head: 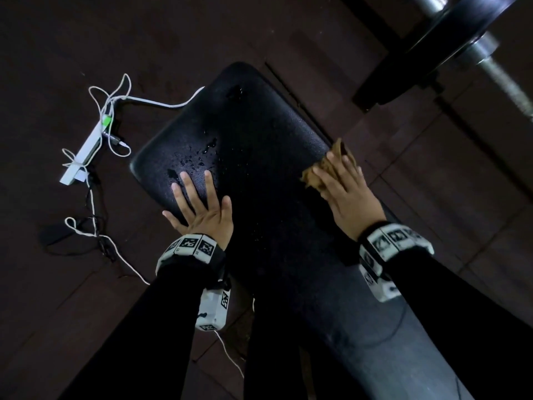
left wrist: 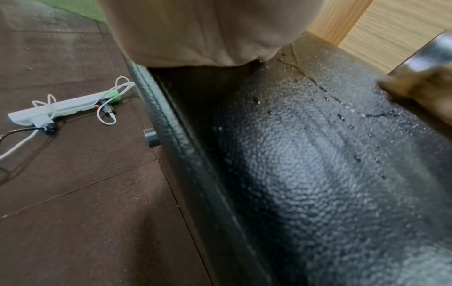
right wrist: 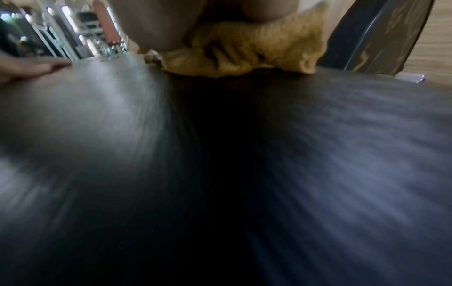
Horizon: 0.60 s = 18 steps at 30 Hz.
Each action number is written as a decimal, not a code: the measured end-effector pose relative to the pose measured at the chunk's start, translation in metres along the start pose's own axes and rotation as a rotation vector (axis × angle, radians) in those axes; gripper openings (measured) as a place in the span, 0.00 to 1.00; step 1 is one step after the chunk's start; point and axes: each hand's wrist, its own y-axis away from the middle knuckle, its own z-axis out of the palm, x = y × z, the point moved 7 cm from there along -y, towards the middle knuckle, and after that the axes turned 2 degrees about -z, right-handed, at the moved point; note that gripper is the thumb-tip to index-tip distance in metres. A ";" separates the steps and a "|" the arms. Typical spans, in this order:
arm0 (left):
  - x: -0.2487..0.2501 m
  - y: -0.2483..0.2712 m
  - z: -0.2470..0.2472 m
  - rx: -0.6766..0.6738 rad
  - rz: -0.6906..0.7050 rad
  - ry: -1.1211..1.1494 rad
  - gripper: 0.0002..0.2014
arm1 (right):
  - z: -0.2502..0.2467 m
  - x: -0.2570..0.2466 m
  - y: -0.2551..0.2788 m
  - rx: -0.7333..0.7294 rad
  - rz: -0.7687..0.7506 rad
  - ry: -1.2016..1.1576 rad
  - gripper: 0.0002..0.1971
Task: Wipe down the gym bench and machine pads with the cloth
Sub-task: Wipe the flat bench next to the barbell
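The black padded gym bench runs from the near right to the far left, with water droplets on its far half. My left hand lies flat on the pad near its left edge, fingers spread and straight. My right hand presses a crumpled tan cloth onto the pad's right edge, fingers laid over it. In the right wrist view the cloth is bunched under my palm on the blurred bench. The left wrist view shows the wet pad and the cloth at the right.
A white power strip with tangled white and black cables lies on the dark floor left of the bench. A barbell with a black weight plate hangs at the upper right. Dark rubber floor tiles surround the bench.
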 end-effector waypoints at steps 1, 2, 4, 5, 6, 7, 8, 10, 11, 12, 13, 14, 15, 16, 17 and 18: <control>0.000 0.000 0.000 0.004 0.003 0.005 0.28 | -0.003 -0.002 -0.016 0.019 0.052 -0.018 0.24; 0.000 0.001 0.000 0.010 0.007 0.010 0.28 | -0.004 -0.006 -0.033 0.035 0.090 -0.033 0.24; -0.001 0.000 0.001 0.025 0.012 0.011 0.28 | -0.005 -0.020 -0.063 0.044 0.112 -0.029 0.24; -0.002 -0.001 0.001 0.032 0.014 0.008 0.28 | -0.005 -0.030 -0.074 0.040 0.090 -0.012 0.24; -0.003 -0.002 0.002 0.038 0.015 0.009 0.28 | -0.002 -0.042 -0.081 0.029 0.050 0.008 0.24; -0.004 -0.002 0.003 0.043 0.017 0.012 0.28 | 0.003 -0.055 -0.083 0.007 -0.005 0.029 0.25; -0.003 -0.002 0.003 0.053 0.020 0.017 0.28 | 0.010 -0.068 -0.078 -0.028 -0.073 0.047 0.25; -0.003 -0.001 0.002 0.094 0.021 0.019 0.29 | 0.025 -0.091 -0.053 -0.089 -0.217 0.034 0.26; -0.003 -0.001 0.002 0.110 0.019 0.014 0.29 | 0.031 -0.098 -0.035 -0.111 -0.273 0.011 0.26; -0.003 -0.002 0.002 0.110 0.019 0.009 0.29 | 0.037 -0.099 -0.015 -0.133 -0.315 -0.004 0.26; -0.003 -0.002 0.003 0.098 0.021 0.007 0.29 | 0.041 -0.097 0.004 -0.158 -0.340 -0.008 0.26; -0.003 -0.003 0.004 0.084 0.021 0.008 0.29 | 0.043 -0.090 0.022 -0.179 -0.350 -0.006 0.25; -0.004 -0.003 0.004 0.077 0.019 0.010 0.29 | 0.042 -0.079 0.036 -0.185 -0.348 -0.002 0.24; -0.004 -0.003 0.004 0.073 0.018 0.012 0.29 | 0.039 -0.067 0.045 -0.175 -0.333 0.006 0.23; -0.004 -0.003 0.004 0.067 0.018 0.014 0.29 | 0.033 -0.054 0.049 -0.157 -0.301 0.017 0.24; -0.004 -0.003 0.004 0.060 0.018 0.014 0.29 | 0.026 -0.041 0.049 -0.137 -0.258 0.029 0.25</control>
